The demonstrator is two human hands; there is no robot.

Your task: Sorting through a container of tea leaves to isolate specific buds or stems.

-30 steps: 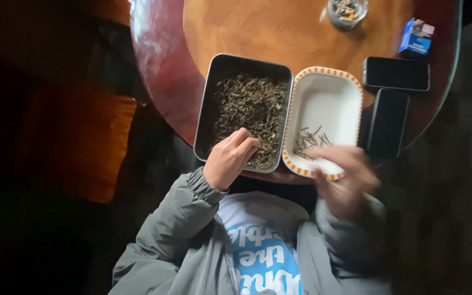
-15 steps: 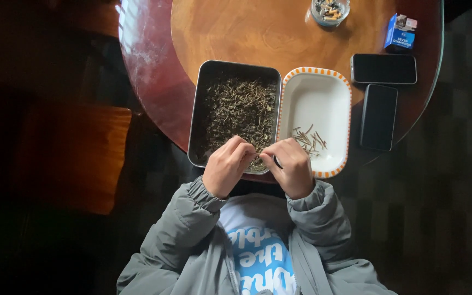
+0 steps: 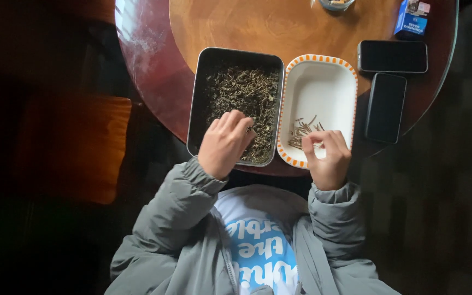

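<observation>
My left hand [image 3: 224,143] curled loosely over the leaves [image 3: 242,104] at centre; the right hand's [image 3: 328,158] pinched fingers [image 3: 323,141] hovered over the dish [image 3: 350,98], grip contents unclear.

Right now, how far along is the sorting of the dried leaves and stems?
Early on. Done: a small pile of stems lies in the white dish. In hand: the left hand picks in the dark tin, the right hand is over the dish. Left: the dried leaves cover most of the tin.
</observation>
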